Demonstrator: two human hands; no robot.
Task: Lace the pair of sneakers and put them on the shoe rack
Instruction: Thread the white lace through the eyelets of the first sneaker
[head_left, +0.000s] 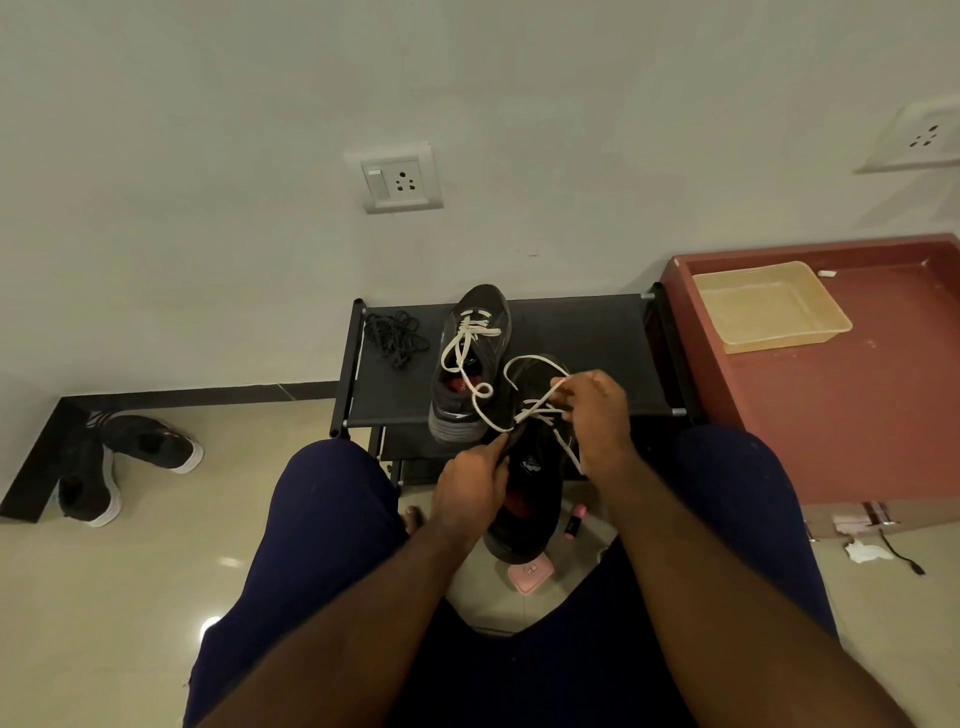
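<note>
- Two dark sneakers of the pair are counted. The first sneaker (470, 364) is stood on the top shelf of the shoe rack (582, 338), left of the shelf's middle, with its toe toward the back edge and its heel at the front edge.
- The first white lace (467, 340) is threaded only through the eyelets nearest the toe. Its loose ends are trailed over the shoe's opening toward the front edge.
- The second sneaker (524, 499) is held in the air just in front of the rack's front edge, toe pointing away from the person.
- The left hand (470, 488) is closed on the left side of this sneaker's opening, with the rim gripped between thumb and fingers.
- The right hand (597, 415) is closed in a pinch on the second white lace (540, 413), which is drawn up from the eyelets into a loop above the shoe.
- One tangle of black laces (395, 338) is laid near the shelf's back left corner.
- Two other dark shoes (150, 441) are left on the floor well to the left of the rack, one partly across the other.
- Two pink items are seen on the floor below the held sneaker: a small tube (574, 521) and a flat case (530, 571).
- One pale yellow tray (769, 312) is set at the back left corner of a red-brown tabletop (857, 415) to the right of the rack.
- Two wall sockets (397, 179) are mounted above.
</note>
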